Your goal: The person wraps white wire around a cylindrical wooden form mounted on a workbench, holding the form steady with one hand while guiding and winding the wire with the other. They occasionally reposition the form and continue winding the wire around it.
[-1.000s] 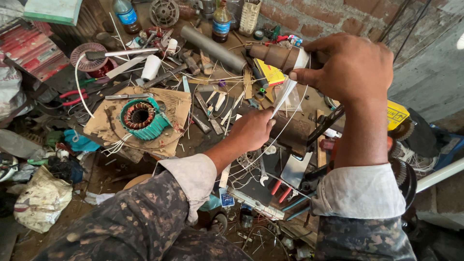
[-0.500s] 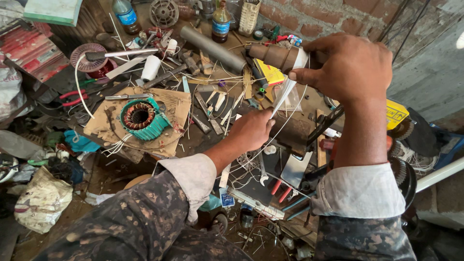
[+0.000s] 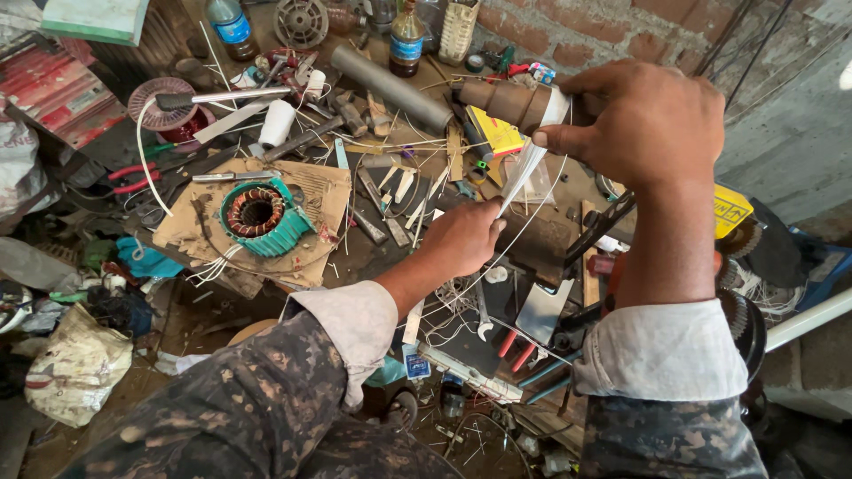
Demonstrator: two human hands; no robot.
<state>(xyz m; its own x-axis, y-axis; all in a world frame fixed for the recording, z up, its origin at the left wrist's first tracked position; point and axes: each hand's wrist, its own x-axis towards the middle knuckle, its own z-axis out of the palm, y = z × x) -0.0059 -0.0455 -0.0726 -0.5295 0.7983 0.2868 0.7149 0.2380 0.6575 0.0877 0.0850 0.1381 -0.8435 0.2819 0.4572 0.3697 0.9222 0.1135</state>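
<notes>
- Centrally, the right hand is hovering high over the cluttered workbench, fingers curled shut, thumb and forefinger pinching the top end of a thin white strip.
- That hand is also pressing against a brown paper-wrapped cylinder, which is sticking out toward 9 o'clock from the fist; how firmly it is being held, cannot tell.
- The strip is running down toward 7 o'clock from the right hand into the left hand.
- The left hand is sitting lower, at about 7 o'clock from the right one, fingers closed around the strip's lower end; fine white wires are trailing below it.
- A teal stator with copper windings is lying on a torn piece of cardboard, well apart from both hands, at 9 o'clock from the left hand.
- A grey pipe is lying just beside the brown cylinder, at its 10 o'clock.
- A white spool and red-handled pliers are resting farther out toward 9 o'clock.
- Two bottles are standing at 12 o'clock near the brick wall.
- Both sleeves are showing camouflage cloth with pale cuffs.
</notes>
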